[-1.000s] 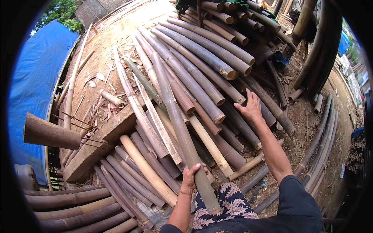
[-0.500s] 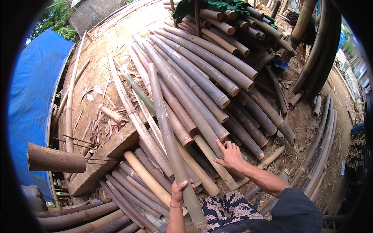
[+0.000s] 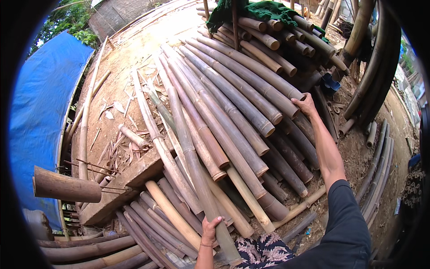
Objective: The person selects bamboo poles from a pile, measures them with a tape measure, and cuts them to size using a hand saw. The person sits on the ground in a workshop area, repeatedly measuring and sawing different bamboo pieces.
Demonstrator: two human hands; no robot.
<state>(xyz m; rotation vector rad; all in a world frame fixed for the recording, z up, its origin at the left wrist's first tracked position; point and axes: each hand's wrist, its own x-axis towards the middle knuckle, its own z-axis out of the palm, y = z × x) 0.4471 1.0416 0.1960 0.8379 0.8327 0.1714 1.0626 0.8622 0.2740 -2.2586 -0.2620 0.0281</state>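
Note:
My left hand [image 3: 209, 232] is wrapped round the near end of a long grey-brown bamboo pole [image 3: 190, 154], which slants from my lap up over the pile. My right arm is stretched far out to the right. At its end, my right hand [image 3: 305, 106] is closed on the cut end of another bamboo pole [image 3: 255, 76] at the right of the upper layer. Several more bamboo poles [image 3: 224, 110] lie side by side between the hands, their cut ends facing me and fanning apart.
A low concrete block [image 3: 125, 186] with rusty rods stands left of the pile, near a short thick bamboo piece [image 3: 67, 184]. A blue tarp [image 3: 51, 107] hangs at far left. More poles are stacked under green netting [image 3: 268, 12]. Long bamboo lengths [image 3: 378, 175] lie at right.
My right hand has moved up and to the right, from a pole end near the middle to one at the right. My left hand stays on its pole. The view has shifted slightly.

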